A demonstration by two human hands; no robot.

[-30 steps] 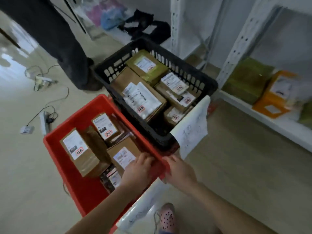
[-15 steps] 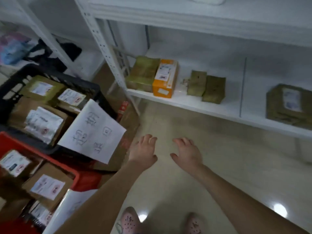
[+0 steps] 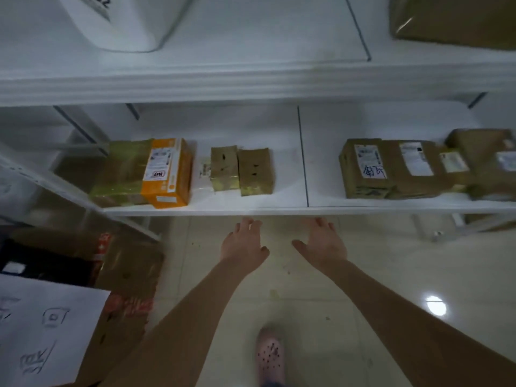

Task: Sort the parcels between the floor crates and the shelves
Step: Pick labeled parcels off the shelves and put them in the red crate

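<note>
below you lies a pale, glossy tiled floor [image 3: 391,269], with a round bright reflection [image 3: 434,305] at your right and a few small specks [image 3: 274,293] near the middle. a pink perforated clog [image 3: 270,356] stands on it at the bottom edge of your view. at your left a white paper sheet [image 3: 50,325] with handwritten characters overlaps a brown cardboard box [image 3: 131,275] printed in red. top left, you see a white rounded object [image 3: 122,23] marked with dark digits.

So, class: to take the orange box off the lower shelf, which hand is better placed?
Probably the left hand: open, empty, and nearer the orange box, which stands to its left on the lower shelf. The right hand, also open, would have to cross.
</note>
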